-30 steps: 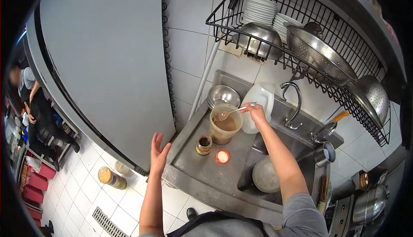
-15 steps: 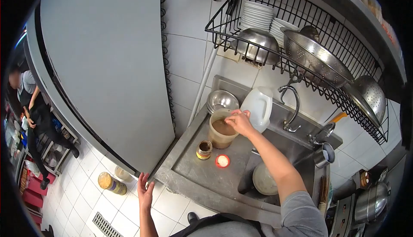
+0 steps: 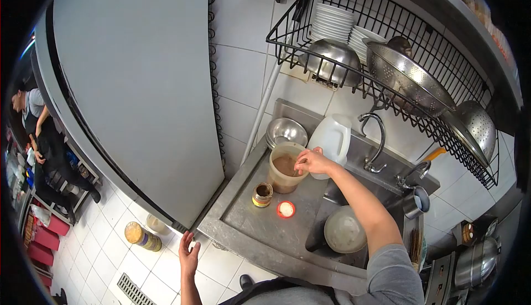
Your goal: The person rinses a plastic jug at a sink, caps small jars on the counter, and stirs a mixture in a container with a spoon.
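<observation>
My right hand (image 3: 311, 162) is over the right rim of a tall translucent tub (image 3: 283, 181) with brown liquid (image 3: 285, 165) inside. Its fingers are pinched; whatever they grip, perhaps a thin stirrer reaching into the liquid, is too small to make out. Just in front of the tub stands an opened glass jar (image 3: 262, 195) with dark contents and a yellow label. Beside that jar lies a red-rimmed lid (image 3: 286, 209), its pale inside facing up. My left hand (image 3: 189, 254) hangs off the counter's left corner, fingers apart, holding nothing.
Steel bowls (image 3: 286, 132) and a white plastic jug (image 3: 330, 139) stand behind the tub. The sink at right holds a bowl (image 3: 345, 228), below a faucet (image 3: 376, 142). A wire rack (image 3: 310, 48) hangs above. A jar (image 3: 142, 236) stands on the floor; a person (image 3: 47, 144) is far left.
My right hand has shifted right and slightly down, from over the tub's middle to its right rim. The liquid looks more evenly brown. My left hand has dropped slightly.
</observation>
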